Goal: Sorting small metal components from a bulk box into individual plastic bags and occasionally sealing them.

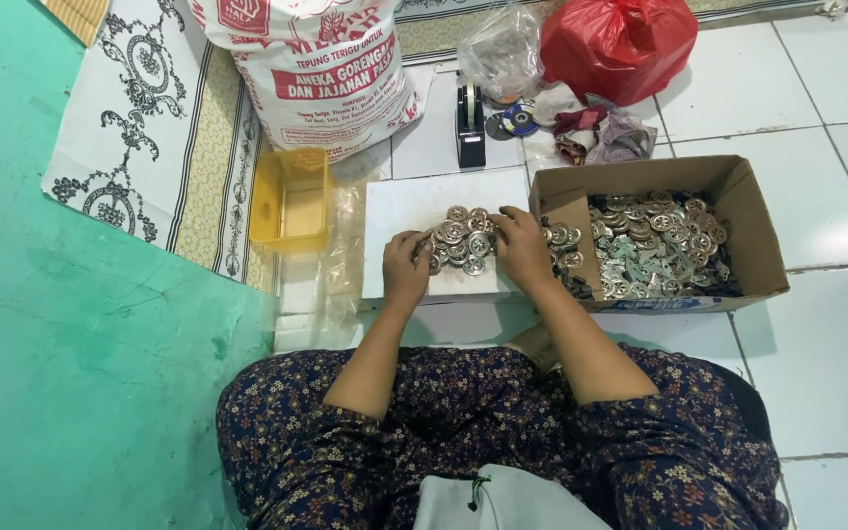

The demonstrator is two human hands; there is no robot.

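Between the left hand (pixel 406 265) and right hand (pixel 522 245), a pile of small metal discs (pixel 461 240) lies on a white board (pixel 404 211); both hands cup it, fingers curled against its sides. Just right of the right hand sits a cardboard box (pixel 748 236) of similar metal pieces.

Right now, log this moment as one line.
left hand: on metal pieces | right hand: on pile | white board | cardboard box: more pieces

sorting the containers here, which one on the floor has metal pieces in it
The brown cardboard box by the right hand holds the silver metal pieces. The yellow plastic tub on the left looks empty.
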